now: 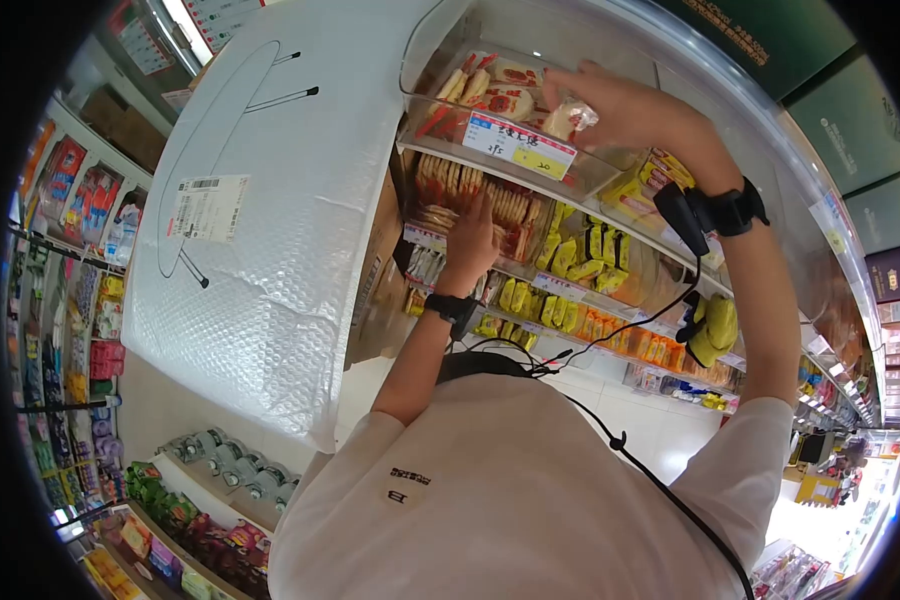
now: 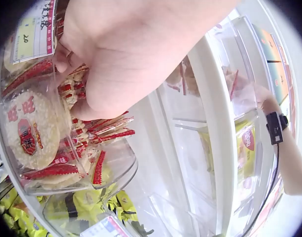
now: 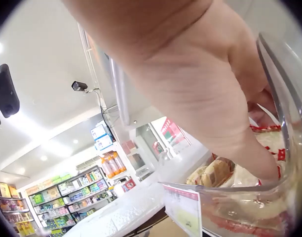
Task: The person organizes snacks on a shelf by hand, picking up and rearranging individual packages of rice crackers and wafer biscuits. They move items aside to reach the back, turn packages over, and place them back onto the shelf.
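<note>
My right hand (image 1: 625, 110) reaches into the upper clear bin (image 1: 610, 178), its fingers curled about a wrapped rice cracker (image 1: 568, 120). In the right wrist view the thumb (image 3: 259, 163) presses among white, red-edged packets behind the bin wall. More rice crackers (image 1: 505, 102) lie to its left. One shelf down, my left hand (image 1: 472, 240) is at a row of upright wrapped rice crackers (image 1: 515, 203). The left wrist view shows red packet edges (image 2: 72, 88) between its thumb and fingers. A round cracker (image 2: 31, 129) faces out through the clear front.
A large bubble-wrapped board (image 1: 270, 320) stands to the left. Price labels (image 1: 518, 145) hang on the bin fronts. Yellow packets (image 1: 585, 250) fill the bins beside and below. A black cable (image 1: 650, 318) runs from the right wrist, and boxes (image 1: 875, 120) stand at upper right.
</note>
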`<move>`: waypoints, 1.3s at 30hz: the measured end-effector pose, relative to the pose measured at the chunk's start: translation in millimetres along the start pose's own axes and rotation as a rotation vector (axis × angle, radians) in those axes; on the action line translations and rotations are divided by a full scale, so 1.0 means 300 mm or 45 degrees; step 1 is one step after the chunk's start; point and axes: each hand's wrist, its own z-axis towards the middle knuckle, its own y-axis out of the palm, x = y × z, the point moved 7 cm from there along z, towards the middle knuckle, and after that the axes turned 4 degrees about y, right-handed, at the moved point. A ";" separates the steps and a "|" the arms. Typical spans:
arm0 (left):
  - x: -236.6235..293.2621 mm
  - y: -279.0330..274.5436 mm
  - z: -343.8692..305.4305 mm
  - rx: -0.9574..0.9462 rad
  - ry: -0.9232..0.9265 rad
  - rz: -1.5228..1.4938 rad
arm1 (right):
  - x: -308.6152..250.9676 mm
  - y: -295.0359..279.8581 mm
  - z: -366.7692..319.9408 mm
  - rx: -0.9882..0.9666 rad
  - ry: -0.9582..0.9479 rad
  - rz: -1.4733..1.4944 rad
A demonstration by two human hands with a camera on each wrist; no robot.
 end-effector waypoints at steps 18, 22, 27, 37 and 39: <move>-0.020 0.021 0.008 0.165 0.093 -0.060 | -0.369 0.293 -0.408 0.806 -0.443 0.297; -0.013 0.018 -0.005 0.142 0.087 -0.054 | -0.180 0.581 -0.304 0.771 0.005 0.430; -0.018 0.025 -0.006 0.145 0.086 -0.044 | -0.052 0.691 -0.173 0.923 0.329 0.655; -0.007 0.001 0.001 0.079 0.023 -0.065 | 0.111 0.813 0.091 0.955 0.410 0.475; -0.010 0.005 0.004 0.089 0.035 -0.064 | 0.110 0.806 0.110 1.021 0.351 0.477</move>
